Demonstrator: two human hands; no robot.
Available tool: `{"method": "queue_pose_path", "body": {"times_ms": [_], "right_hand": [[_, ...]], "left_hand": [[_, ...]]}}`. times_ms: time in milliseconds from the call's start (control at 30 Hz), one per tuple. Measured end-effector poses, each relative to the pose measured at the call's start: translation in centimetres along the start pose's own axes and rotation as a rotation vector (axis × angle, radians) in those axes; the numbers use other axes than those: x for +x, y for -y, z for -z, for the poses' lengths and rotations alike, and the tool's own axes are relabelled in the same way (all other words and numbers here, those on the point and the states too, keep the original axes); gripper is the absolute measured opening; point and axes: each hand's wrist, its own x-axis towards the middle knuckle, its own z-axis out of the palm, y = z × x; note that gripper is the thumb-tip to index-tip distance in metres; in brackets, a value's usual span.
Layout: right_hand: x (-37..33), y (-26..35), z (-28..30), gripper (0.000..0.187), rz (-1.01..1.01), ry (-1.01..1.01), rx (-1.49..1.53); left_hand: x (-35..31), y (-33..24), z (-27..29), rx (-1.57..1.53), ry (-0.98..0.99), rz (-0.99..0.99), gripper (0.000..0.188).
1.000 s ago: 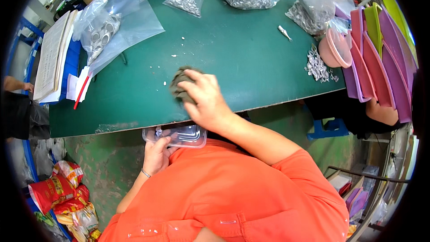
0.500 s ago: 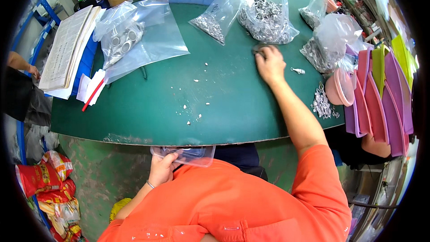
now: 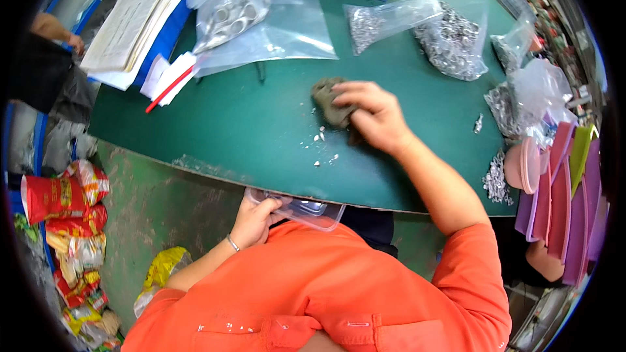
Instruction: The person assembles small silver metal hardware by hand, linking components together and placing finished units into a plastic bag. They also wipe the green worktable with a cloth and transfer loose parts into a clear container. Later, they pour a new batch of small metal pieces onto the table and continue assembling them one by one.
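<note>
My right hand presses a crumpled grey-brown rag onto the green tabletop, its fingers bent over the cloth. Small white crumbs lie just below the rag, on the side toward me. At the table's front edge my left hand grips a clear plastic tray by its left end. The tray is held against the edge, close to my body, and part of it is hidden under the fingers.
Bags of metal parts stand at the back right. Loose metal pieces lie beside a pink bowl and colourful bins. Back left are a clear bag of rings, papers and a red pen. Another person's hand shows far left.
My right hand has drawn the rag from the back right toward the crumbs at mid-table. My left hand still holds the tray at the edge. The whole view has shifted and tilted.
</note>
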Motion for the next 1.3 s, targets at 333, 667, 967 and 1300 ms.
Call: {"method": "queue_pose_path", "body": {"times_ms": [333,667,967,1300], "right_hand": [[5.6,-1.5,-3.3,0.026,0.136,0.149,0.003],[-0.5,5.1,0.7,0.036,-0.019,0.176,0.283],[-7.3,-9.8,11.2,0.034,-0.413,-0.264,0.018],[-3.7,8.1,-5.7,0.040,0.132,0.177,-0.146]], "left_hand": [[-1.8,-0.1,0.5,-0.005,-0.045,0.007,0.067],[-3.1,-0.2,0.3,0.050,-0.014,0.012,0.071],[-3.3,0.3,-0.2,0.040,0.003,-0.018,0.072],[-4.4,0.3,0.3,-0.029,-0.073,-0.022,0.067]]}}
